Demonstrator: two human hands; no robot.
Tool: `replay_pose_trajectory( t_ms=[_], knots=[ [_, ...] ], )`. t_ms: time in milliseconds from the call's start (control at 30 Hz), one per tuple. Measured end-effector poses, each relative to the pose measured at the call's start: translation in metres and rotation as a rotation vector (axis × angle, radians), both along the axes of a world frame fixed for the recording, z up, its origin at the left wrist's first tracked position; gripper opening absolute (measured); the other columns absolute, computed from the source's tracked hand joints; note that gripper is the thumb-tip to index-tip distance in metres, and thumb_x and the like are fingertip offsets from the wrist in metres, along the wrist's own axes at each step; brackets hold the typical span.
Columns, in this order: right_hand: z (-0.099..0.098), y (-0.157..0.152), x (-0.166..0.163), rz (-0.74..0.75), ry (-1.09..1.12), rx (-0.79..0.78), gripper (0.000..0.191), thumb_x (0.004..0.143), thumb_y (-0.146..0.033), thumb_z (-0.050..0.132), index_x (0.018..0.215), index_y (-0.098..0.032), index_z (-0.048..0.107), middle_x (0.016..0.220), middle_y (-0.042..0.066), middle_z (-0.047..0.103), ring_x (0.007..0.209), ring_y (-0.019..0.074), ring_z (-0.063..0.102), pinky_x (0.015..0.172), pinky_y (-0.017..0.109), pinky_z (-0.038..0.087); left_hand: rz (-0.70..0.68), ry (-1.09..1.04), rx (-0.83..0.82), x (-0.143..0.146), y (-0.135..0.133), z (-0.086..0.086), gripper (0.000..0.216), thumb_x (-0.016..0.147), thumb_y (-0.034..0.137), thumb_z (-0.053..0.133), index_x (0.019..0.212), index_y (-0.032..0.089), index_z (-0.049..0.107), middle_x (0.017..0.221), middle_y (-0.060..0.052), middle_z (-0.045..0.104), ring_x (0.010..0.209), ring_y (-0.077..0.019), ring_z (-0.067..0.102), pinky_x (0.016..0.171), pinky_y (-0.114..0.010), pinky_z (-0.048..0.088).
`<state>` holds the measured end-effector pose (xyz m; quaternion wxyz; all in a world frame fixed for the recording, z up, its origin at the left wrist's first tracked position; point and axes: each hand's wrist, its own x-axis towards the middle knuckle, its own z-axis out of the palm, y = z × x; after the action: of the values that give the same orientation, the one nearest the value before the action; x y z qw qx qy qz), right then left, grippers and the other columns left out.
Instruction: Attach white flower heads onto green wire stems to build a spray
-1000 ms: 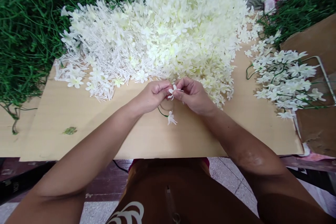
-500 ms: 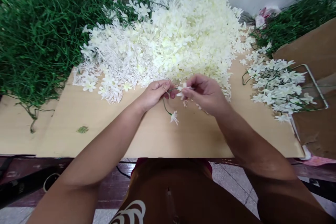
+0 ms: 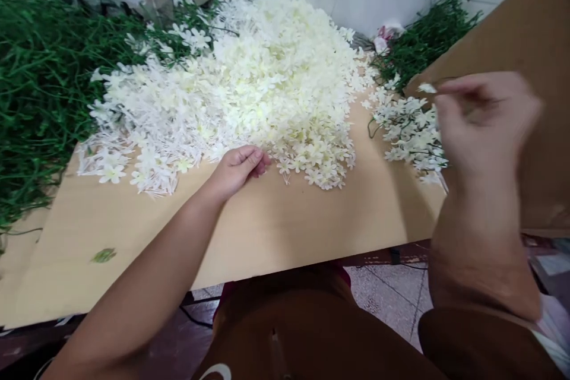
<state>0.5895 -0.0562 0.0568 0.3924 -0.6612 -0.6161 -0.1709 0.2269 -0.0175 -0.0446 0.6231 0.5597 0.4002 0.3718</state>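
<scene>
My right hand (image 3: 494,116), smeared by motion, is raised at the right with thumb and fingers pinched on an artificial flower stem. A small white blossom (image 3: 426,88) of it shows just left of the fingertips. My left hand (image 3: 244,167) rests at the front edge of the big heap of white artificial blossoms (image 3: 285,83), its fingers curled together. Whether anything is inside them is hidden. Below and left of my right hand lies a bunch of white-flowered stems (image 3: 409,130), partly covered by that hand.
A large pile of green plastic stems (image 3: 48,83) fills the left side, and a smaller green pile (image 3: 423,32) lies at the back right. A brown cardboard sheet (image 3: 543,29) stands at the right. A small green scrap (image 3: 104,255) lies on the tabletop (image 3: 285,231).
My right hand has moved away from my left, to the right and up, taking the flowered stem along. My left hand stays by the heap. The view has turned right.
</scene>
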Motion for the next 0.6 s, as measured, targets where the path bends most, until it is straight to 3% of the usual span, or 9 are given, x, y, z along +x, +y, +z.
replay_pose_trajectory(
  t_ms=[33,100,300,467,600],
  knots=[
    [-0.006,0.004,-0.012,0.088,0.025,-0.011,0.011,0.078,-0.013,0.068,0.084,-0.013,0.078,0.088,0.021,0.074,0.088,0.0249,0.069,0.077,0.040,0.053,-0.002,0.019,0.018,0.000,0.000,0.000,0.057,0.070,0.072,0.075,0.074,0.015,0.070,0.059,-0.002,0.062,0.056,-0.0113,0.053,0.054,-0.024,0.044],
    [-0.018,0.012,-0.030,0.184,0.113,-0.039,0.013,0.078,-0.013,0.067,0.084,-0.013,0.078,0.087,0.019,0.074,0.075,0.0198,0.068,0.068,0.035,0.054,-0.006,0.047,0.045,0.000,0.001,0.001,0.057,0.070,0.072,0.075,0.074,0.015,0.070,0.058,-0.003,0.061,0.055,-0.0120,0.053,0.053,-0.024,0.044],
    [-0.022,0.039,-0.082,0.552,0.216,-0.278,0.010,0.079,-0.012,0.066,0.078,-0.020,0.073,0.080,0.006,0.071,0.070,0.0150,0.063,0.070,0.033,0.054,-0.013,0.089,0.032,0.004,-0.002,0.004,0.060,0.069,0.075,0.072,0.072,0.015,0.067,0.058,-0.001,0.059,0.055,-0.0108,0.050,0.053,-0.024,0.042],
    [-0.003,0.077,-0.195,1.035,0.365,-0.533,0.009,0.081,-0.015,0.072,0.074,-0.019,0.069,0.080,0.003,0.068,0.080,0.0161,0.060,0.083,0.035,0.051,-0.035,0.061,0.048,0.006,-0.006,0.002,0.053,0.079,0.066,0.067,0.075,0.014,0.066,0.059,0.001,0.055,0.055,-0.0089,0.048,0.052,-0.022,0.038],
    [0.002,0.095,-0.299,1.265,-0.051,-0.640,0.011,0.090,-0.017,0.063,0.095,-0.017,0.073,0.100,0.007,0.069,0.099,0.0213,0.061,0.096,0.040,0.046,-0.035,0.048,0.072,0.007,-0.005,-0.003,0.039,0.088,0.050,0.065,0.075,0.014,0.068,0.061,0.000,0.057,0.057,-0.0095,0.051,0.056,-0.023,0.043]
  ],
)
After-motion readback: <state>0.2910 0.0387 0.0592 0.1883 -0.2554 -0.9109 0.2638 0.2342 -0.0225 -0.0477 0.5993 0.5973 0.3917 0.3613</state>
